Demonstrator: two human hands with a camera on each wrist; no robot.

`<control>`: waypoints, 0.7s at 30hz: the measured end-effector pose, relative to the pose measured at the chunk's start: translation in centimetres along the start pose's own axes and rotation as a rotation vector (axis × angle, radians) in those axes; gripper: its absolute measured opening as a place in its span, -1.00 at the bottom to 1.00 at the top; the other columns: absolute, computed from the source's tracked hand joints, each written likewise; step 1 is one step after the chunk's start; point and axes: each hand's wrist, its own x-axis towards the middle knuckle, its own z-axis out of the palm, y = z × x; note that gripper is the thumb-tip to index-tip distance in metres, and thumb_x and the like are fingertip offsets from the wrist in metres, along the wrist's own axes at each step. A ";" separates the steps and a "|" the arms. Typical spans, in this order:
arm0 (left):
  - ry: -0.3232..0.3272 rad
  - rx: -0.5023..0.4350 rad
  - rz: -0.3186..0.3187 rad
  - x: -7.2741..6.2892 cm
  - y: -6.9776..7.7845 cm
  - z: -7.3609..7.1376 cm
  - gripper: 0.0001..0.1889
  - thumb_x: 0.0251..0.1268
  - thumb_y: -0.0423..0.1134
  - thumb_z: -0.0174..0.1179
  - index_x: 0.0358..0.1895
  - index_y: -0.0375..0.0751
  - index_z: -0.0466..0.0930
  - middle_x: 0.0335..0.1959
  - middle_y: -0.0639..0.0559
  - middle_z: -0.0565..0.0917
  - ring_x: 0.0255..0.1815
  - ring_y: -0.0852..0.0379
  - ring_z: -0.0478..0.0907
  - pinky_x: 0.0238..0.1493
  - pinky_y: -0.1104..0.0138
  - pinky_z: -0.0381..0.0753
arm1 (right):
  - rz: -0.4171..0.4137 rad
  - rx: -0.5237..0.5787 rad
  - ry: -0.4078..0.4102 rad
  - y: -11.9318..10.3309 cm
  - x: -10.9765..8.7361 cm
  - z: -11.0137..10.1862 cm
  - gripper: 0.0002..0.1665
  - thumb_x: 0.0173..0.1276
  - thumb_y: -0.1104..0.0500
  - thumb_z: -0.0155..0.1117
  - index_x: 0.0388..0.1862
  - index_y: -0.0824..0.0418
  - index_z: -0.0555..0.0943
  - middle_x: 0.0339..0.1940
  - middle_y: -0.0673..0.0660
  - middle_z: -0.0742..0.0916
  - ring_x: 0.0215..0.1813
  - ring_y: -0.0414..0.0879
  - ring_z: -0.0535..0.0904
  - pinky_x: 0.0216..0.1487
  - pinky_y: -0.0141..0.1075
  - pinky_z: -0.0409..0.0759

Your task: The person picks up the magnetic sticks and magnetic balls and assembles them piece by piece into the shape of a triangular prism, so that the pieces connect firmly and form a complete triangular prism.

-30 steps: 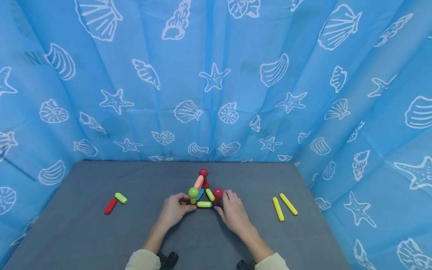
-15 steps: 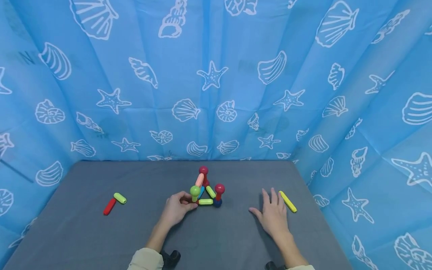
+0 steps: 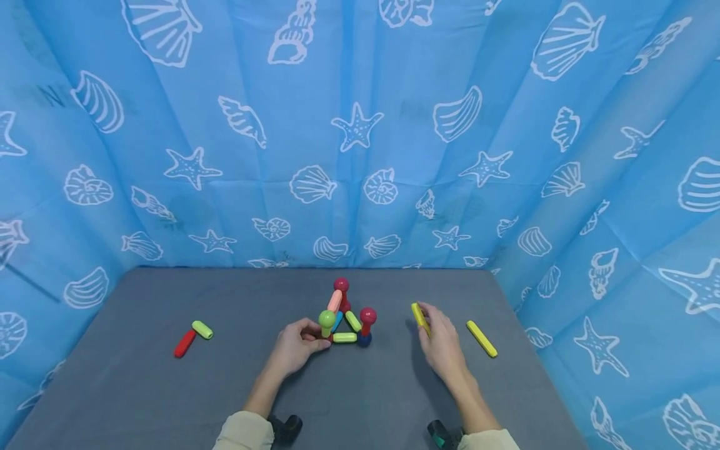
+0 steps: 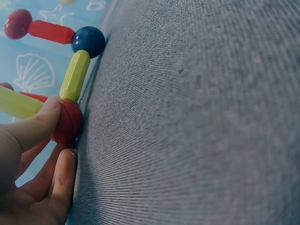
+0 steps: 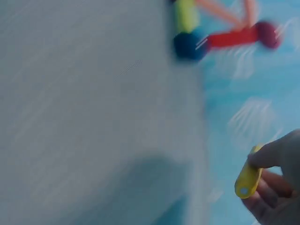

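A frame of magnetic rods and balls stands mid-table: a triangular base with uprights. Its front base rod point(image 3: 345, 337) is lime green, running to a dark blue ball point(image 3: 364, 339). Tops are a green ball point(image 3: 327, 319), a right-hand red ball point(image 3: 368, 315) and a back red ball point(image 3: 340, 285). A pink rod point(image 3: 334, 301) spans the green and back tops. My left hand point(image 3: 297, 344) pinches the red ball point(image 4: 70, 123) at the base's left corner between thumb and fingers. To the frame's right, my right hand point(image 3: 443, 344) pinches a yellow rod point(image 5: 247, 180), apart from the frame.
Another yellow rod point(image 3: 482, 339) lies on the grey table point(image 3: 360, 400) right of my right hand. At the left, a red rod point(image 3: 184, 344) and a short lime rod point(image 3: 202, 329) lie together. A blue shell-patterned curtain point(image 3: 360, 206) hangs behind the table.
My right hand left the frame's right corner, reached right to the yellow rods, picked one up, and has come back partway left with it. My left hand stays at the frame's left corner.
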 end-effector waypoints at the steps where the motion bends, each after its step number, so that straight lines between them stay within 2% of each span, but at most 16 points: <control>1: -0.003 -0.001 -0.003 0.0 0.0 0.0 -0.72 0.14 -0.12 0.52 -0.12 -0.04 0.70 -0.22 0.10 0.73 -0.30 0.17 0.56 -0.26 0.30 0.56 | -0.021 0.057 0.012 -1.1 0.7 -0.2 -0.42 0.32 0.43 0.38 0.32 0.31 0.51 0.09 0.30 0.71 0.07 0.15 0.70 0.07 0.00 0.70; 7: 0.008 0.001 -0.003 0.0 0.0 0.1 -0.73 0.14 -0.12 0.53 -0.13 -0.03 0.71 -0.22 0.10 0.73 -0.29 0.17 0.56 -0.25 0.30 0.55 | -0.145 0.338 0.070 -7.5 4.3 -1.1 -0.41 0.31 0.36 0.44 0.31 0.23 0.53 0.01 0.19 0.67 0.04 0.02 0.72 0.08 -0.14 0.73; 10: 0.015 0.006 0.001 0.0 0.0 0.1 -0.73 0.13 -0.12 0.53 -0.13 -0.03 0.71 -0.22 0.10 0.73 -0.28 0.19 0.57 -0.24 0.30 0.57 | -0.199 0.463 0.062 -9.4 5.3 -0.5 -0.47 0.30 0.38 0.44 0.24 0.24 0.56 -0.02 0.19 0.66 0.03 0.03 0.73 0.07 -0.18 0.74; 13: 0.013 0.005 -0.006 0.0 -0.1 0.2 -0.73 0.14 -0.11 0.53 -0.13 -0.02 0.71 -0.22 0.11 0.74 -0.28 0.19 0.58 -0.23 0.30 0.57 | -0.227 0.558 0.008 -10.4 5.6 0.7 -0.55 0.32 0.37 0.43 0.16 0.24 0.56 -0.02 0.17 0.67 0.02 0.03 0.74 0.07 -0.16 0.74; 17: 0.009 -0.003 -0.020 0.0 -0.1 0.2 -0.74 0.15 -0.09 0.52 -0.13 -0.02 0.71 -0.22 0.11 0.74 -0.28 0.19 0.58 -0.22 0.30 0.58 | -0.220 0.553 -0.102 -10.6 5.5 2.5 -0.64 0.36 0.25 0.43 0.09 0.19 0.57 0.00 0.12 0.71 0.05 0.00 0.73 0.08 -0.10 0.74; 21: 0.006 -0.003 -0.017 0.1 0.0 0.1 -0.75 0.17 -0.09 0.51 -0.14 -0.01 0.71 -0.21 0.12 0.75 -0.26 0.19 0.59 -0.22 0.30 0.59 | -0.206 0.373 -0.187 -10.3 5.0 3.8 -0.69 0.35 0.14 0.46 0.03 0.12 0.62 -0.05 0.06 0.73 -0.04 -0.05 0.68 -0.08 -0.24 0.72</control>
